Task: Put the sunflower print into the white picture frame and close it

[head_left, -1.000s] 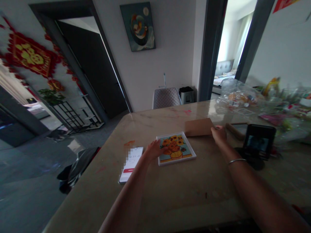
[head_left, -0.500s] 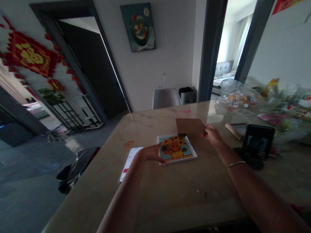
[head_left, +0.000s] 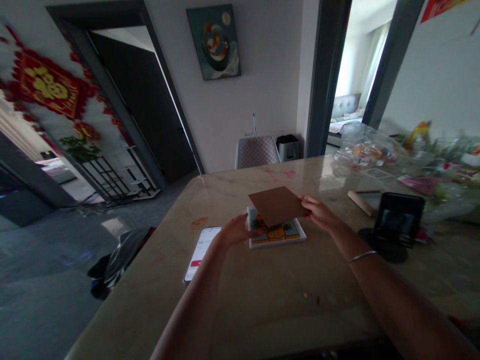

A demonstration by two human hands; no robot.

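Observation:
My right hand (head_left: 318, 212) pinches the right edge of a flat brown board (head_left: 279, 204), possibly cardboard. The board is held tilted above a small white frame (head_left: 281, 244) on the table and covers much of a sunflower picture (head_left: 276, 234) in it. At the frame's left side is my left hand (head_left: 238, 231), its thumb over the picture's edge and its fingers along the rim, holding it. A phone (head_left: 202, 250) with a lit timer screen lies just left of that hand.
The marble-patterned table (head_left: 262, 305) stretches across the view. On the right stand a dark device with a screen (head_left: 398, 220) and a roll-like item (head_left: 362, 203). Plastic bags (head_left: 371, 147) crowd the far right. A quilted chair (head_left: 258, 151) stands beyond the far edge.
My right hand has brought the brown board left and toward me, from behind the frame to over the picture. The frame and my left hand have shifted slightly right.

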